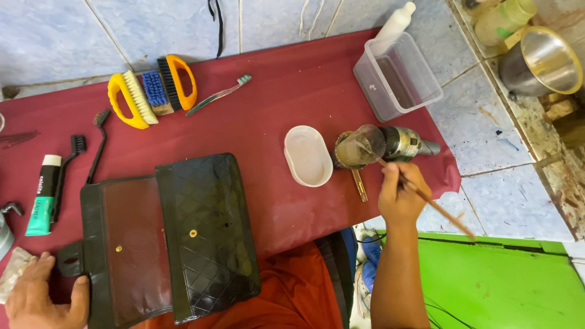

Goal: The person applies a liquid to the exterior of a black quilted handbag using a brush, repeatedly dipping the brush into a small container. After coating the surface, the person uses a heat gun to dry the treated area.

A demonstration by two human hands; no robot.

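Note:
A black quilted handbag lies open on a dark red cloth, its flap turned back to show a reddish lining. My left hand rests at the bag's lower left corner, thumb on its edge. My right hand grips a thin wooden-handled brush whose tip dips into a small clear cup of murky liquid. A white oval lid lies beside the cup.
Yellow-handled scrub brushes, a toothbrush, small black brushes and a tube lie on the cloth. A clear plastic box, a white bottle and a metal pot stand at right. Green surface below.

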